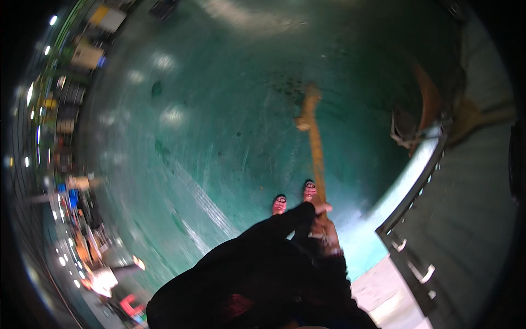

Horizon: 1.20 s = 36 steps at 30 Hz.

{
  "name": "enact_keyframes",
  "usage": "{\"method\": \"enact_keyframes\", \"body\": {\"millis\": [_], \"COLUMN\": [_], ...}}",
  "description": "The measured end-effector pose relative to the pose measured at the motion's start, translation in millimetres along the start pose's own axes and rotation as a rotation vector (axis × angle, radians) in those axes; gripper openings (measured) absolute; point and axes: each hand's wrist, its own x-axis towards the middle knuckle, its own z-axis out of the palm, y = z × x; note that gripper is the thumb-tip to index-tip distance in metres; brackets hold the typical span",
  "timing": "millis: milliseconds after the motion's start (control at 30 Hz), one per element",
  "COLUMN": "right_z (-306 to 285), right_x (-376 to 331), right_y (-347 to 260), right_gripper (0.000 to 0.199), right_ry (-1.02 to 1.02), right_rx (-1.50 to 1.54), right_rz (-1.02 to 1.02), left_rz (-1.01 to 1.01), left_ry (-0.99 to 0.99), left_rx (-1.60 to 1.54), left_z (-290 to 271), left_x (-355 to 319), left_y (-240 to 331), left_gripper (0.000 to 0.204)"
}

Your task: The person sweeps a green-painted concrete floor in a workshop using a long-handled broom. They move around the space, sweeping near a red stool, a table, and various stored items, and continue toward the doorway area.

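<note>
My left hand (pixel 321 206) and my right hand (pixel 327 233) are close together in front of my body, low in the view and right of its middle. Both sleeves are dark. Motion smears the fingers, so I cannot make out anything held between them. From beside my hands a long yellow strip (pixel 316 148) runs away over the green floor (pixel 235 109), with a short bump on its left side. Whether it is a worn painted line or a long object at my hands, I cannot tell. My red-and-pink shoes (pixel 279 204) stand just left of it.
A large grey surface with a dark edge (pixel 427 197) fills the right side. A brown curved shape (pixel 429 96) lies beyond it. Shelves and boxes (pixel 87 55) line the far left. Another person in a white top (pixel 104 281) is at lower left, near a red object (pixel 130 305).
</note>
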Motion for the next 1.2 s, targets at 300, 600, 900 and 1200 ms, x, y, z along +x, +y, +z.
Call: {"method": "enact_keyframes", "body": {"millis": [300, 600, 900, 1200], "right_z": [-21.5, -188.3, -99.8, -40.9], "right_x": [-99.3, -159.6, -93.2, -13.4], "right_y": [-40.8, -11.5, -23.3, 22.4], "right_gripper": [0.033, 0.019, 0.018, 0.018], "right_ry": [0.559, 0.826, 0.923, 0.688], "right_rx": [-0.479, -1.033, -0.983, -1.213], "right_rz": [-0.183, 0.124, 0.002, 0.126], "left_rz": [-0.46, -0.334, 0.081, 0.124], "left_ry": [-0.644, -0.984, 0.765, 0.198], "left_rx": [-1.131, -1.242, -0.616, -1.173], "left_z": [64.5, -110.0, -290.4, -185.8], "left_x": [27.6, 4.4, -49.6, -184.8], "left_y": [-24.1, -182.5, -172.9, -230.6], "left_gripper": [0.015, 0.021, 0.017, 0.037]}}
